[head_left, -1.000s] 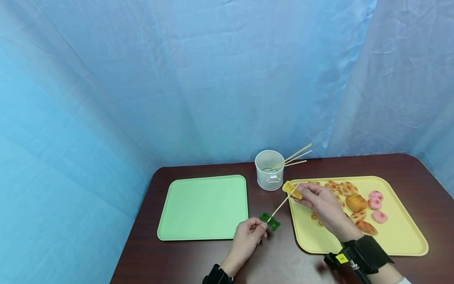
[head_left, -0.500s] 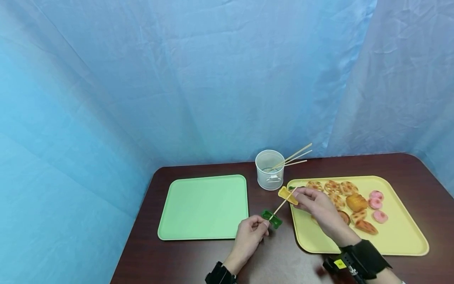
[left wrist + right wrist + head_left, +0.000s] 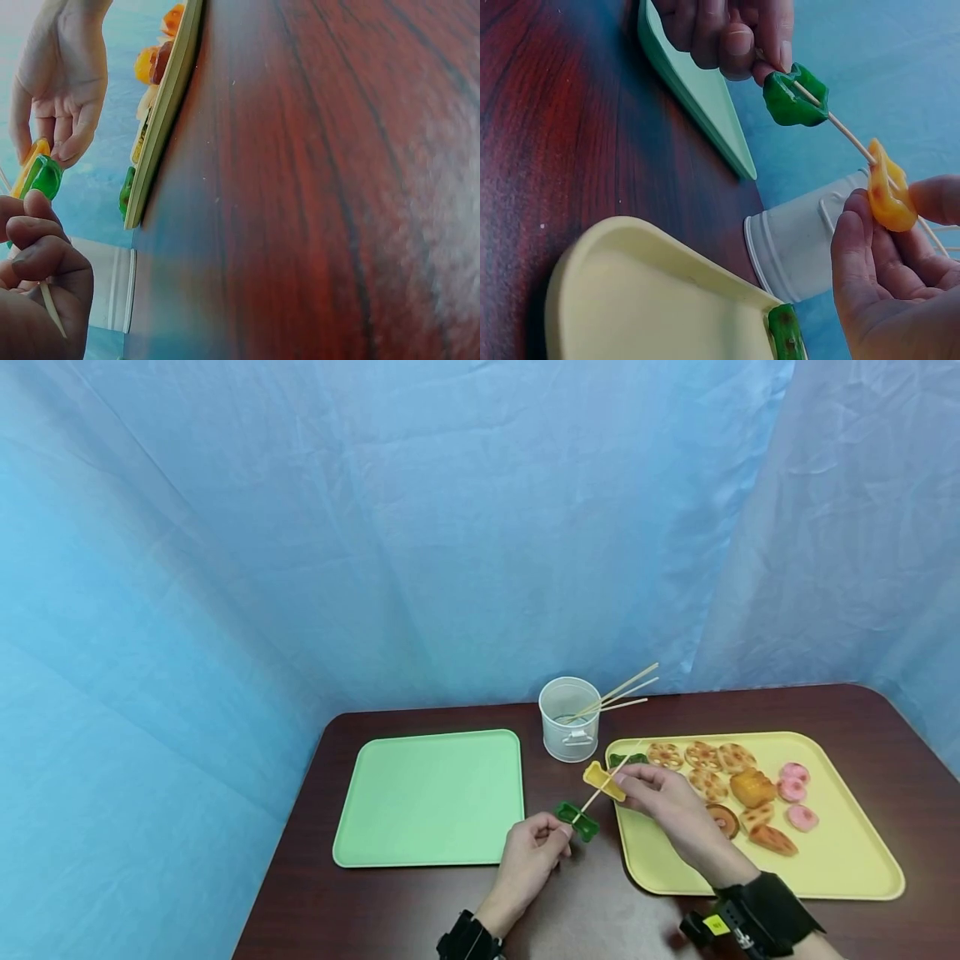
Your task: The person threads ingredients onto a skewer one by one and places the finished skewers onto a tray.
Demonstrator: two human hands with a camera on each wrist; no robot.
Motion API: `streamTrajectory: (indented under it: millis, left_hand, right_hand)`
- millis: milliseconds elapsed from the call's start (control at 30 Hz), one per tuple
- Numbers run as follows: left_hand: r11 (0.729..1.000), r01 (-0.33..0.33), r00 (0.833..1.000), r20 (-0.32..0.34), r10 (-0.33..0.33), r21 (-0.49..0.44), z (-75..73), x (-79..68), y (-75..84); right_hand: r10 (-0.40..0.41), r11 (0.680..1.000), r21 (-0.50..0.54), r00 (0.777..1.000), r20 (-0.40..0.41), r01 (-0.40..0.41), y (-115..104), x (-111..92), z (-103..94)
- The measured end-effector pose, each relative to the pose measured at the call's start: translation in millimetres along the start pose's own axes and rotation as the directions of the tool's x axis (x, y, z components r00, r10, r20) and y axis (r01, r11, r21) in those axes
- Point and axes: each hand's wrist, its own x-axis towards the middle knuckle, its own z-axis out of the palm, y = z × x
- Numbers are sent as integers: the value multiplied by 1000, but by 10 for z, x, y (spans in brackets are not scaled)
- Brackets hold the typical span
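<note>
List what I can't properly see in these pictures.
Head view: part of the skewer, covered by the left hand.
Head view: part of the brown ring-shaped piece, behind the right hand.
Head view: any writing on the yellow wrist label, too small.
Left wrist view: the yellow tray, cut off by the top edge.

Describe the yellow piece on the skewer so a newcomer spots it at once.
Between the green tray and the yellow tray slants a skewer held by the left hand. Past the green piece on it, the right hand pinches the yellow piece, set apart from that neighbour by colour.
</note>
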Motion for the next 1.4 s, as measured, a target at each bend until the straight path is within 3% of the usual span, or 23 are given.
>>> streamTrajectory:
  millis: [600,867,933,1033,1133,1400]
  left_hand:
    - [1000,7,1000,1,-7,-14,55,53,-7]
    - [1000,-2,1000,-18,2,-5,30,27,10]
    - [1000,-16,999,-28,16,19,3,18,8]
    - [998,-38,998,-49,41,56,-46,12,-15]
    - [997,-37,997,-67,41,72,-79,7,-26]
    - [998,5,996,-86,1,66,-94,14,-48]
  right_hand:
    - [29,998,-50,999,44,-27,73,-26,145]
    - [-33,996,-80,998,45,37,46,-19,85]
    - [-87,982,-168,996,16,89,10,3,16]
    - [-202,910,-373,979,-14,182,-54,68,-121]
    - [-305,780,-578,952,-20,238,-106,153,-248]
    - [-425,503,-814,903,59,290,-137,371,-347]
